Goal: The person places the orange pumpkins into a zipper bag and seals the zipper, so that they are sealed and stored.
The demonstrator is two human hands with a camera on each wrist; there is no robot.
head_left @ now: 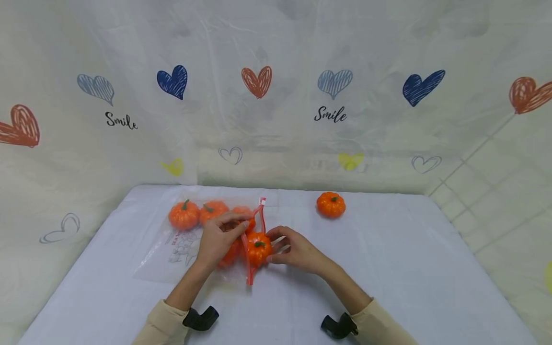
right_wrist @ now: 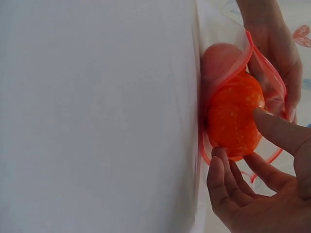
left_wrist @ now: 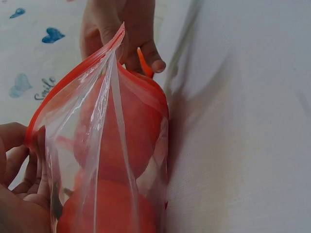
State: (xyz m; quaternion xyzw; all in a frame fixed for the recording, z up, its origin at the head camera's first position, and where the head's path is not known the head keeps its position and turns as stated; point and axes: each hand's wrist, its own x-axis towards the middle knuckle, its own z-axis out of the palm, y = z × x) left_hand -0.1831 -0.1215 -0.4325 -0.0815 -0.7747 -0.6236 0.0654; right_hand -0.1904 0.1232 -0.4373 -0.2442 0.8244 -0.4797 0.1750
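Pinching a clear bag (head_left: 185,245) by its mouth with the left hand (head_left: 217,241). Holding a pumpkin (head_left: 258,251) in that mouth with the right hand (head_left: 298,249). With more pumpkins (head_left: 184,215) bagged around the left hand, and a loose pumpkin (head_left: 330,206) on the table (head_left: 388,268), beyond the right hand.

Beige sleeves (head_left: 161,325) end beside curved black wrist pieces (head_left: 201,319).

My sleeves (head_left: 161,322) are beige. I see orange pumpkins (head_left: 258,255) with green stems (head_left: 259,244), a clear bag (head_left: 153,263) edged in red and printed with grey lines, a white table (head_left: 388,268), and a pale backdrop (head_left: 284,28) patterned with blue, brick-red and yellow hearts (head_left: 172,82).
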